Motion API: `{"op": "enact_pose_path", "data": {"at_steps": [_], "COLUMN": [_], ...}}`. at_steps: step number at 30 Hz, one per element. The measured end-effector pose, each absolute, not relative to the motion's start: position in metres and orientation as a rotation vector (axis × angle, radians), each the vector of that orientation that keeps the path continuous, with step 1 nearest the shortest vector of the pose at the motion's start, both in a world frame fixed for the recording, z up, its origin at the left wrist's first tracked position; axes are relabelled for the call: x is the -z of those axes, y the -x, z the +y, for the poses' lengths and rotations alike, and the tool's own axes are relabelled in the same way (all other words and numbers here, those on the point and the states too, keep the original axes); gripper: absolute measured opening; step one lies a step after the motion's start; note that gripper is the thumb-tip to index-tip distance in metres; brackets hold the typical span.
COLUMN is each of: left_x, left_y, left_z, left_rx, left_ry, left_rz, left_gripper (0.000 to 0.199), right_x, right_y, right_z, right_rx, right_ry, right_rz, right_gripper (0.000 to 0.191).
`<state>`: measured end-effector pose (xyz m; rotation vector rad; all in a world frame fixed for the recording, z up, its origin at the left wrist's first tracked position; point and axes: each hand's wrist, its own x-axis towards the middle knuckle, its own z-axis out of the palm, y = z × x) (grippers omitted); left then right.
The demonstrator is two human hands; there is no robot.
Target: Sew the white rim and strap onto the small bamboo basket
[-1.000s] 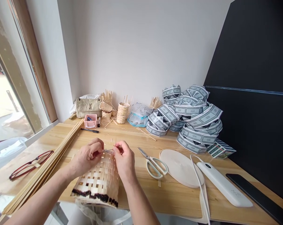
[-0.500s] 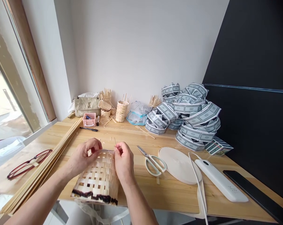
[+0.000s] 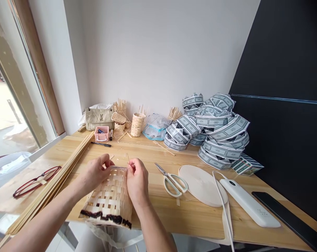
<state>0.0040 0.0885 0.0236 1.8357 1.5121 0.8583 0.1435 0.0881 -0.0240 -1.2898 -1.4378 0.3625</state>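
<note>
A woven basket (image 3: 108,199) of pale flat strips, with a dark, ragged band along its near end, lies at the table's front edge. My left hand (image 3: 97,173) is closed in a pinch at the left of its far rim. Thumb and fingers of my right hand (image 3: 138,180) are pressed together at the rim's right corner. From them a thin needle (image 3: 128,158) points upward. Whitish, sheer material shows along the rim between the hands. Pale ribbon (image 3: 113,241) hangs below the basket's near end.
Scissors (image 3: 171,180) lie right of my right hand, beside a flat coil of pale tape (image 3: 200,185) and a white power bank (image 3: 249,203). Long bamboo strips (image 3: 52,178) and red glasses (image 3: 37,182) are at left. Patterned ribbon rolls (image 3: 216,129) are piled at back right.
The view has shifted slightly, so the table things sit a little further right. My left fingers have drawn in against the rim. The right hand keeps its pinch.
</note>
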Motion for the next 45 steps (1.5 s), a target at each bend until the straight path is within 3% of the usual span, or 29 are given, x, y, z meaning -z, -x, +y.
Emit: {"op": "enact_pose_path", "data": {"at_steps": [8, 17, 26, 45], "left_x": [-0.034, -0.048, -0.059, -0.056], "left_y": [0.007, 0.008, -0.004, 0.0], "left_z": [0.091, 0.101, 0.108, 0.103], "left_rx": [-0.761, -0.582, -0.359, -0.379], "left_ry": [-1.608, -1.462, -1.556, -1.466], "left_rz": [1.237, 1.245, 1.308, 1.367], "left_gripper": [0.016, 0.046, 0.038, 0.027], "right_x": [0.024, 0.023, 0.023, 0.038], "right_y": [-0.142, -0.14, -0.137, -0.177], "right_z": [0.088, 0.086, 0.087, 0.091], "right_rx": [-0.368, -0.358, -0.335, -0.082], "right_ry": [1.27, 1.255, 1.259, 1.259], "right_rz": [-1.448, -1.464, -1.475, -1.465], "right_gripper": [0.015, 0.014, 0.014, 0.014]}}
